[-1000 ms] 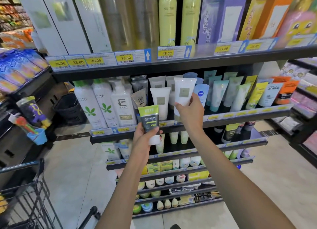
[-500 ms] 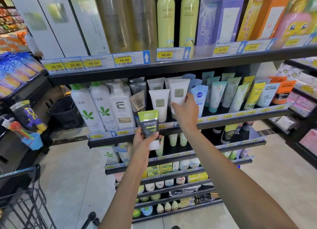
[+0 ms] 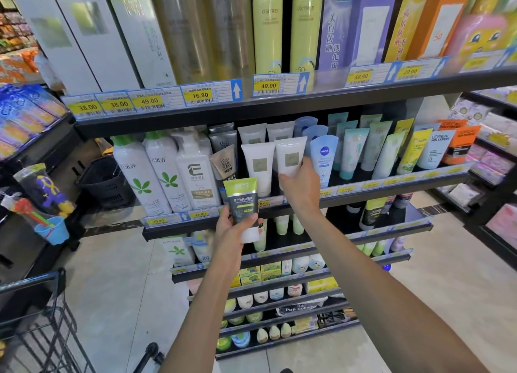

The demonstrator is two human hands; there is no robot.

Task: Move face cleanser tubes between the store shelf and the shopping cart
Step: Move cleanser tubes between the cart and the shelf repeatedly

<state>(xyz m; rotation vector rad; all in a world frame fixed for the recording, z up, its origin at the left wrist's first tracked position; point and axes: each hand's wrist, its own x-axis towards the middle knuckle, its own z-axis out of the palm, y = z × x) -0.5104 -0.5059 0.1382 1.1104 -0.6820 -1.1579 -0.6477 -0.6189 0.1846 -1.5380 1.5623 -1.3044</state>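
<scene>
Down-left of your grips the black wire shopping cart (image 3: 42, 330) shows no tubes yet, while your right hand (image 3: 300, 189) clasps a white plastic shelf tube (image 3: 289, 156) and your left hand (image 3: 233, 233) holds the green-and-grey men's cleanser tube (image 3: 242, 202) below it

"MEN" on the green-grey tube (image 3: 242, 202); "NIVEA" on the blue tube (image 3: 324, 160); price tags (image 3: 200, 95) read 38.00, 49.00, 16.80.
</scene>
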